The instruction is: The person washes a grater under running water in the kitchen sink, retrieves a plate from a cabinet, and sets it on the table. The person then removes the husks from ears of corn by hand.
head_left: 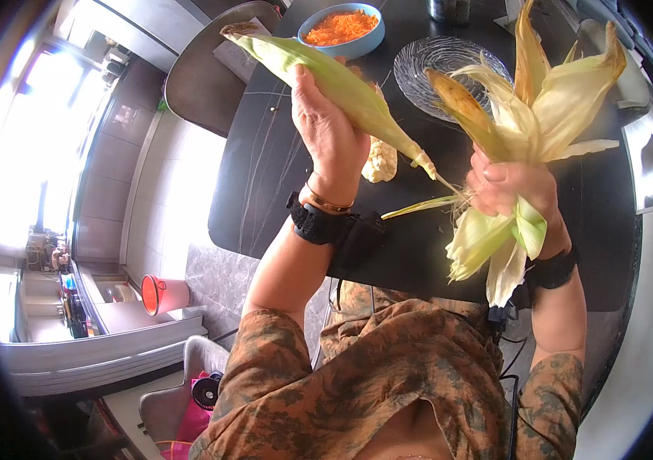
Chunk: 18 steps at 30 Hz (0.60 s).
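My left hand (328, 126) is closed around an ear of corn (349, 96) still wrapped in green husk, tilted with its stalk end toward the lower right. In my right hand (514, 180) is a bunch of loose corn husks (564, 100), pale green and yellow with browned tips, sticking out above and below the fist. Behind my left hand a bare corn cob (380, 159) with pale kernels lies on the table, partly hidden by the hand and the wrapped ear. Thin strands of husk hang between the two hands.
On the dark table (257, 184) stand a blue bowl (372, 40) of shredded orange food and a clear ridged glass plate (418, 69). A dark cylindrical container (449, 11) is at the far edge. Chairs (200, 73) flank the table; a red bucket (165, 295) sits on the floor.
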{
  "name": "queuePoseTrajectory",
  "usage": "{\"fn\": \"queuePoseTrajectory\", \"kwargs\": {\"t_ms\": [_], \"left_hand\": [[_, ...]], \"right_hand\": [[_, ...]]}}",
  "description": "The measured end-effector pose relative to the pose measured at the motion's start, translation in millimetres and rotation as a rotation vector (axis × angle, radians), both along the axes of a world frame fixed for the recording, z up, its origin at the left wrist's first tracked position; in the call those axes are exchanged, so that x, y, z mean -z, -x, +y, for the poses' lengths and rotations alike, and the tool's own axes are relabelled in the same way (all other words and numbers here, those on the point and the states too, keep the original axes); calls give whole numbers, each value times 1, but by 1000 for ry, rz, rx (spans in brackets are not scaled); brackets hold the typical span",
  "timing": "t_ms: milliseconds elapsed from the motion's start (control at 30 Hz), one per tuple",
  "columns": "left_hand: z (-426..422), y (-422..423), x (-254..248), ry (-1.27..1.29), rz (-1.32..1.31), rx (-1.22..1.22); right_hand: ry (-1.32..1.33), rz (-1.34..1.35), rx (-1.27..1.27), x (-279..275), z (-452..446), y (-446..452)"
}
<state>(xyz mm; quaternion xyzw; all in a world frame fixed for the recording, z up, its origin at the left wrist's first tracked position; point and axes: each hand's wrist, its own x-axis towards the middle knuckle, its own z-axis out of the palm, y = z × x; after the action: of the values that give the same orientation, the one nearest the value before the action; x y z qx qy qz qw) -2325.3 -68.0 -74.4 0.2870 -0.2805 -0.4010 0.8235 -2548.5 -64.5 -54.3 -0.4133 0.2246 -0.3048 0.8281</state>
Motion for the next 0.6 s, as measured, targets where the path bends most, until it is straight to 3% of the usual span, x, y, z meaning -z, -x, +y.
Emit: {"fn": "queuePoseTrajectory", "kwargs": {"t_ms": [600], "left_hand": [[-6,2,0,54,54,-134]], "right_hand": [[24,-68,61,0,2,-3]]}}
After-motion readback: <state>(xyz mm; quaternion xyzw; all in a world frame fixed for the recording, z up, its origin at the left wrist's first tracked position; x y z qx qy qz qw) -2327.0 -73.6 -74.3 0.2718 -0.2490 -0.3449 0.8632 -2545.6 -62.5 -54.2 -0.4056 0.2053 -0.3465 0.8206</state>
